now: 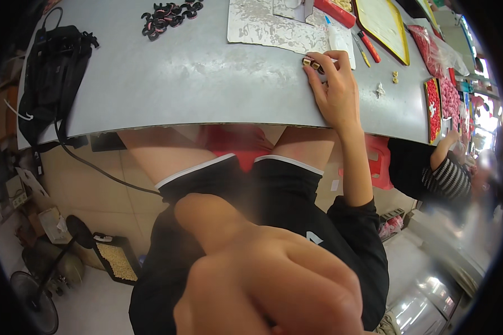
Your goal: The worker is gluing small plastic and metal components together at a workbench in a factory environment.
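Right hand point(335, 89): pinching dark pieces point(316, 65) at fingertips point(313, 55); uneven pressure could drop them.
Left hand point(274, 273): grip, I cannot tell.

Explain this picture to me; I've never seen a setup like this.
There is no machine here, only a person's two bare hands. The one picture comes from a wide fisheye camera worn on the head, looking down, so straight edges bend near the rim.

The right hand rests by the near part of the grey table, with a small dark piece with pale patches between thumb and fingers. The left hand looks huge because it is close to the lens; whether it holds anything cannot be told.

On the table lie a pile of small black curved pieces, a spotted pale sheet, a yellow-rimmed tray and, at the left, a black bag.
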`<action>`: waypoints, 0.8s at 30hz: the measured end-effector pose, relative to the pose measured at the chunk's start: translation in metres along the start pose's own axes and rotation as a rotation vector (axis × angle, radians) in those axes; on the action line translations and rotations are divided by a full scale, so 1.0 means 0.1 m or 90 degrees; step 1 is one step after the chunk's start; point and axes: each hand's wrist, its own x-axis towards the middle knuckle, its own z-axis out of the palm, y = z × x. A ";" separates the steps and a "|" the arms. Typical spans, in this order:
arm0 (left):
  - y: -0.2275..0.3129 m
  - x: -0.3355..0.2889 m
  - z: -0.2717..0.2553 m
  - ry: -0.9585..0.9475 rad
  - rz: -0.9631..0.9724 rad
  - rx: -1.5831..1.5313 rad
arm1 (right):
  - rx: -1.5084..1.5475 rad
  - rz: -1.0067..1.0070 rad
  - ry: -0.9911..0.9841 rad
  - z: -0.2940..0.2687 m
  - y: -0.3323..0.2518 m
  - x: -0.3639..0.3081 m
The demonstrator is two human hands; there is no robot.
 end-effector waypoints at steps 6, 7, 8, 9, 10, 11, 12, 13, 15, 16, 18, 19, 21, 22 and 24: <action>-0.14 -0.10 0.03 0.030 0.055 -0.032 | -0.019 -0.042 0.147 -0.12 0.19 0.00; -0.11 -0.15 0.03 0.031 0.065 -0.034 | -0.034 -0.036 0.170 -0.15 0.27 0.02; -0.10 -0.14 0.03 0.031 0.076 -0.039 | -0.042 -0.016 0.170 -0.17 0.33 0.04; -0.17 -0.07 -0.03 0.030 0.086 -0.044 | -0.039 -0.016 0.172 -0.15 0.34 0.06; -0.18 -0.09 -0.01 0.033 0.095 -0.050 | -0.032 0.019 0.166 -0.15 0.35 0.06; -0.20 -0.12 0.01 0.034 0.104 -0.058 | -0.026 0.054 0.161 -0.14 0.36 0.07; -0.17 -0.14 -0.01 0.036 0.113 -0.066 | -0.014 0.058 0.156 -0.12 0.39 0.09; -0.16 -0.17 -0.02 0.038 0.122 -0.072 | -0.011 0.059 0.154 -0.11 0.40 0.09; -0.17 -0.24 -0.02 0.043 0.140 -0.083 | -0.044 0.049 0.158 -0.09 0.43 0.09; -0.17 -0.17 -0.10 0.048 0.151 -0.085 | -0.037 0.048 0.155 -0.07 0.44 0.10; -0.24 -0.25 -0.01 0.056 0.174 -0.088 | -0.057 0.005 0.153 -0.06 0.46 0.12; -0.22 -0.24 -0.05 0.054 0.185 -0.092 | -0.060 0.027 0.146 -0.06 0.45 0.13; -0.25 -0.25 -0.06 0.050 0.208 -0.099 | -0.056 0.032 0.145 -0.05 0.47 0.12; -0.31 -0.23 -0.05 0.049 0.221 -0.103 | -0.056 0.036 0.139 -0.04 0.46 0.12; -0.30 -0.22 -0.07 0.048 0.236 -0.103 | -0.043 0.050 0.137 -0.05 0.41 0.13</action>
